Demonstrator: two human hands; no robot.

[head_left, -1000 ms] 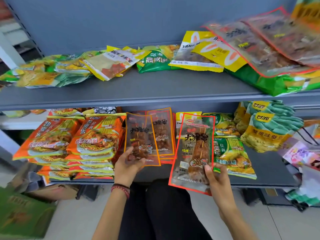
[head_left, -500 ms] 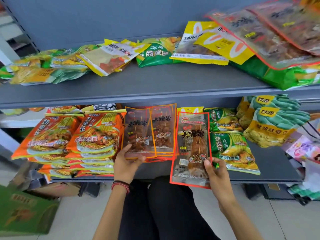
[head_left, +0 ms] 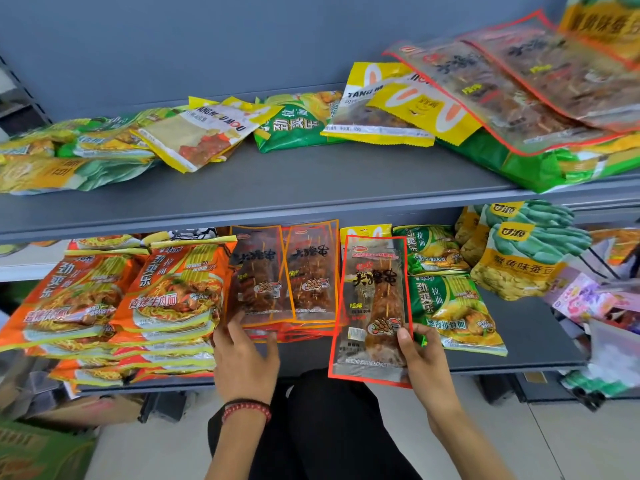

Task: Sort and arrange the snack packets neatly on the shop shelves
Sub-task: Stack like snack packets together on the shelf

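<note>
Head view: the right hand (head_left: 426, 355) pinches a clear, red-bordered skewer packet (head_left: 372, 306) over the lower shelf's (head_left: 519, 327) front edge. The left hand (head_left: 244, 362) rests loose-fingered against an orange-bordered skewer packet (head_left: 258, 278) lying beside it. Orange noodle packets (head_left: 173, 292) and green noodle packets (head_left: 446, 306) read 劲爽乐, bean bags (head_left: 519, 258) read 甘源 蟹黄味蚕豆, and a yellow packet (head_left: 204, 133) on the upper shelf (head_left: 311, 178) reads TANG MOU MOU.

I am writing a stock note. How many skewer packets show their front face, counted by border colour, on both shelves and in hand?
Orange-bordered skewer packets: 2, on the lower shelf.
Red-bordered skewer packets: 3, one in the right hand, two on the upper shelf.
Total: 5
</note>
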